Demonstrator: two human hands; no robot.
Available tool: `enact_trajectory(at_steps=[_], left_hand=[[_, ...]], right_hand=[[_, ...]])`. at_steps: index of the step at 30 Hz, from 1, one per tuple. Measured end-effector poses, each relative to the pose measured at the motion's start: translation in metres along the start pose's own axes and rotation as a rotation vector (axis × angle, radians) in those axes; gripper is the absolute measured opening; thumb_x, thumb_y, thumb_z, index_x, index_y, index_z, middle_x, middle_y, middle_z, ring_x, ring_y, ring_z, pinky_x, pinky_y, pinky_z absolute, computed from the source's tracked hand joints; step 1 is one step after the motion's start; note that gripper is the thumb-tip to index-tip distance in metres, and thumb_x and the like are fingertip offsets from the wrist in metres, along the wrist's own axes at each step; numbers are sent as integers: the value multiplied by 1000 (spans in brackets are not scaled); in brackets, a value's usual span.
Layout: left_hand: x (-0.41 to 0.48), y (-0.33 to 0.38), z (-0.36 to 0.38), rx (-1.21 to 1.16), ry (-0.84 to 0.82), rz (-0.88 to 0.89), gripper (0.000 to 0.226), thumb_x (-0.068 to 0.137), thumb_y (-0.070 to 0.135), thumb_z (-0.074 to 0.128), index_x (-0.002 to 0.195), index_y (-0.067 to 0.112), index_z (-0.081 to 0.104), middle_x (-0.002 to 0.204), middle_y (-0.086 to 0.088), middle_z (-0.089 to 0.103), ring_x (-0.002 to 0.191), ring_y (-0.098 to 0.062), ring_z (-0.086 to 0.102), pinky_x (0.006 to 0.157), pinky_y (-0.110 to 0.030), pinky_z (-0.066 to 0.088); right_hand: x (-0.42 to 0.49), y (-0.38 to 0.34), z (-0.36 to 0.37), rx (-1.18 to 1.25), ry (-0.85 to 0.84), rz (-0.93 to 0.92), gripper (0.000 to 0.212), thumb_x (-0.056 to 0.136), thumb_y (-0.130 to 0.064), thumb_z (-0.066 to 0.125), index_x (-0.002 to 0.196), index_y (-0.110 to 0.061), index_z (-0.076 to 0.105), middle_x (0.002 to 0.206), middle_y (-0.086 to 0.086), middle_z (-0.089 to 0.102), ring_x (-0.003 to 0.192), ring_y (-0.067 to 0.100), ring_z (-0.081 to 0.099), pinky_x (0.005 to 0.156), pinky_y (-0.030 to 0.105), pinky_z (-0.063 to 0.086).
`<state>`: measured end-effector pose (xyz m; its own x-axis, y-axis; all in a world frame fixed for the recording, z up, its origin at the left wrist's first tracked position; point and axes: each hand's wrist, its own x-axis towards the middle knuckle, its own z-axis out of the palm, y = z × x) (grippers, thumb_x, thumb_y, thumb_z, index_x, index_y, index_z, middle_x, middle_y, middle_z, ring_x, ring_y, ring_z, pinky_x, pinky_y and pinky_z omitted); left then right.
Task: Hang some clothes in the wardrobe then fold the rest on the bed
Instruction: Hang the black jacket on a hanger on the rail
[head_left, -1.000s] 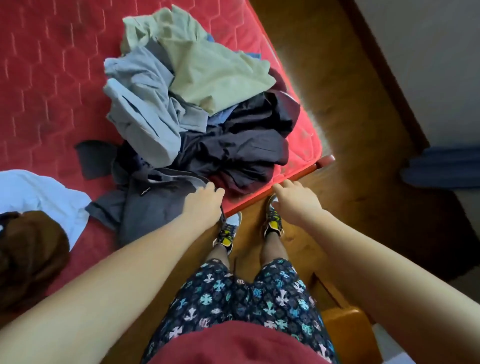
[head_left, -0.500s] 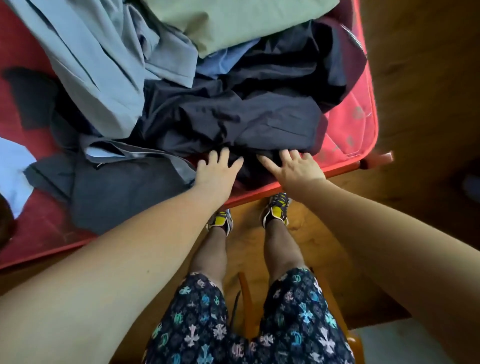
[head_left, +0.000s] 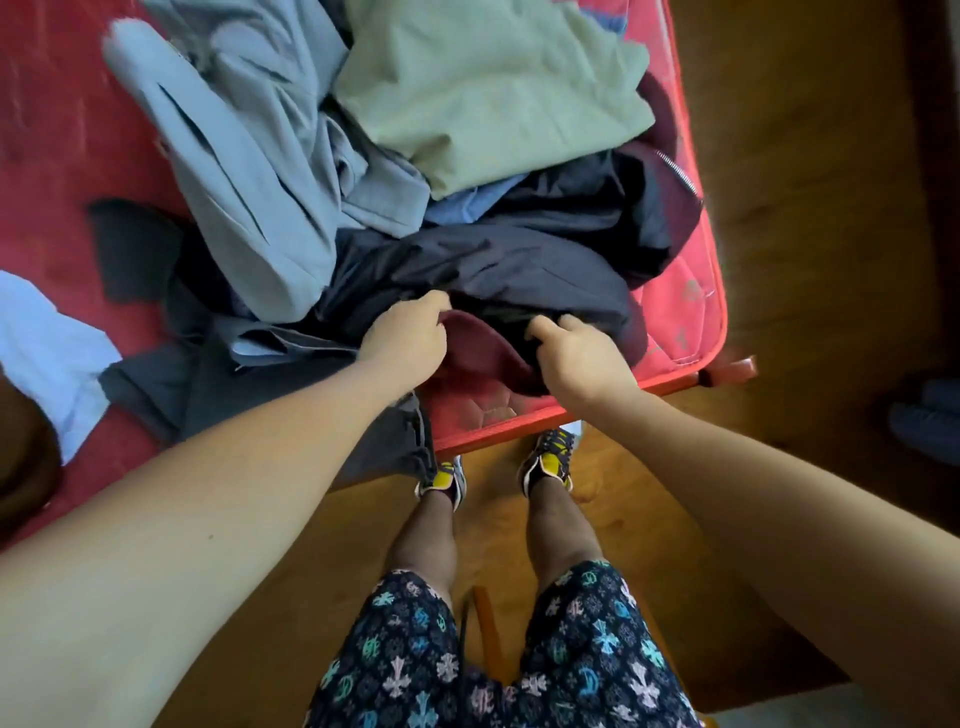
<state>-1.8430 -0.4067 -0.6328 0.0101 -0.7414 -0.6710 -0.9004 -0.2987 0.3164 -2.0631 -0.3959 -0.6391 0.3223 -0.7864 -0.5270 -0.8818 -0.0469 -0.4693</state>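
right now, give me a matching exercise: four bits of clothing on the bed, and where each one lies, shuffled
1 pale green garment
2 grey-blue garment
3 maroon fabric
4 white cloth

A far left on the bed
B between left hand and right hand
C far top of the pile
D left side of the pile

Pairs: 1-C, 2-D, 3-B, 4-A

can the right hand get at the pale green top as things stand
Probably, but not right away: the right hand grips the navy garment. The pale green top lies uncovered atop the pile.
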Motion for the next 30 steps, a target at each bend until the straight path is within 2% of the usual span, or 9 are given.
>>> enact_trajectory(at_steps=[3,7,10,14,18,21,24,27,30], left_hand=[[-33,6,-61,-117,59,2,21,91,9,41,90,26,53,79,-6,61,75,-32,61,63,-42,51],[-84,26,-146,-207,222,53,27,85,4,44,85,26,60,82,-2,64,82,-27,57,74,-39,48],[-122,52,-220,-219,339,142,23,83,2,47,80,19,61,73,-2,61,79,-26,55,69,-35,40],[-181,94,-326,-176,453,324,21,74,7,44,79,12,64,73,-9,63,77,-28,58,73,-42,49],[-246,124,-412,-88,646,404,23,73,2,47,75,18,63,68,0,60,77,-30,56,65,-36,44],[-292,135,-461,-79,769,480,26,72,0,46,75,18,65,71,-2,63,79,-29,58,68,-34,45],[-336,138,-498,-145,895,505,28,72,-1,45,76,18,66,72,2,64,77,-22,59,65,-31,44],[-371,141,-519,-200,962,560,30,71,-2,41,77,12,67,73,-1,65,72,-19,59,62,-29,45],[-400,145,-534,-311,1026,580,32,69,-3,38,77,11,66,74,-3,65,65,-16,56,56,-26,42]], right_hand=[[-19,-40,-57,162,57,17,47,84,-28,31,112,-16,67,97,19,71,95,40,64,78,44,49],[-46,-99,-140,283,117,0,45,81,-31,34,105,-20,70,100,11,74,96,33,65,81,39,49],[-65,-133,-200,283,176,-12,40,95,-44,38,88,-16,66,88,6,72,90,29,64,80,41,49],[-98,-176,-272,228,229,-74,60,103,-58,33,73,-10,53,72,4,62,73,24,58,73,39,44],[-141,-223,-328,151,251,-201,38,92,-66,53,85,-29,59,71,-11,61,70,10,58,63,27,43],[-162,-255,-360,18,310,-263,30,88,-47,73,113,-32,69,93,-9,73,86,13,69,78,33,55],[-172,-278,-390,44,472,-268,18,90,-27,72,107,-21,73,94,-2,74,90,21,70,79,37,55],[-180,-298,-410,103,544,-302,6,97,-22,64,99,-22,70,97,-1,64,91,21,64,76,31,46],[-185,-327,-418,296,584,-312,14,103,-23,55,109,-19,67,97,2,71,89,23,69,75,38,53]])
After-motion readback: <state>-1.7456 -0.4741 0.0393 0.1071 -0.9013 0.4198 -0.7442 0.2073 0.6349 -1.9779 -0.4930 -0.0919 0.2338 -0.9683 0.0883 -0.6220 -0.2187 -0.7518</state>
